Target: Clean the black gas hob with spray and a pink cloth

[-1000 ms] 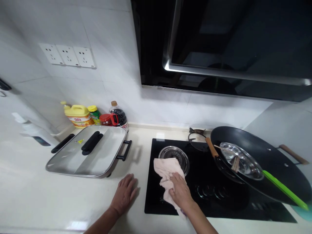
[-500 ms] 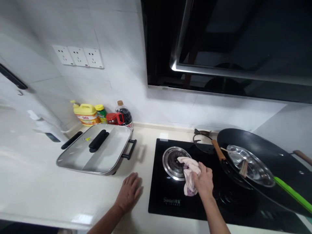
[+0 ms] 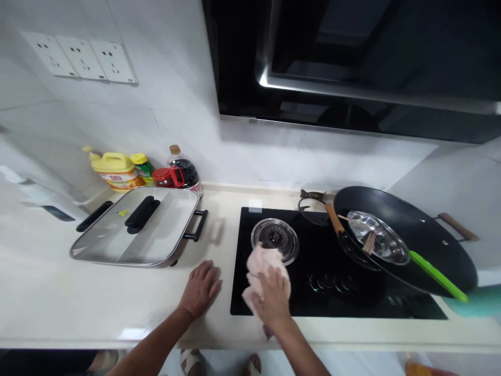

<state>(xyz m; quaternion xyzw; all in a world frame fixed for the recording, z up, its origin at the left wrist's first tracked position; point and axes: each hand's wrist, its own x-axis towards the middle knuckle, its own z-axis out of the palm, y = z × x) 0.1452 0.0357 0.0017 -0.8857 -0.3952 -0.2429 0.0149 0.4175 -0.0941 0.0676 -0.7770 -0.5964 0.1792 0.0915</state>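
Observation:
My right hand [image 3: 273, 297] presses a pale pink cloth [image 3: 263, 261] onto the front left part of the black glass cooktop [image 3: 313, 303]. Some of the cloth lies under my palm, and a purple corner hangs out below my wrist. Just behind it is the round metal burner [image 3: 275, 237], its near rim partly covered by the cloth. My left hand [image 3: 200, 290] rests on the white counter [image 3: 156, 303] left of the cooktop, fingers stretched out and holding nothing.
A lidded rectangular electric pan [image 3: 164, 230] stands left, with a yellow detergent jug [image 3: 117, 169] and a dark sauce bottle [image 3: 186, 172] behind. On the right sits a large wok [image 3: 430, 235] containing a metal dish [image 3: 391, 243] and a green-handled utensil [image 3: 436, 274]. A range hood [image 3: 352, 115] hangs above.
My right hand has moved the cloth left and toward the cooktop's front edge, uncovering most of the burner. My left hand stays on the counter. The view has tilted further down.

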